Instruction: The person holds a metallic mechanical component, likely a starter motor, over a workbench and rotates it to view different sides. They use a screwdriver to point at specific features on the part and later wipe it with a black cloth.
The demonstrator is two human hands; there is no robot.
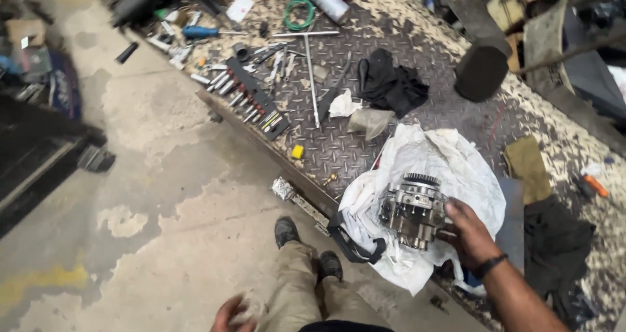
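Observation:
My right hand [468,231] grips a round metal gear assembly [412,208] with a toothed ring on top. The part hangs just above a crumpled white cloth [430,159] spread at the near edge of a steel checker-plate workbench [391,35]. My left hand [229,314] is low at the bottom of the view, by my knee, its fingers curled on a small pale crumpled thing that is partly hidden. My legs and dark shoes [287,231] stand on the concrete floor beside the bench.
On the bench lie a rail of sockets [257,101], a T-handle wrench [311,65], a black rag [391,84], a green cable coil [298,13], a grey spray can [326,0] and loose tools. Dark clothes [554,247] lie at right. Stained concrete floor [143,195] at left.

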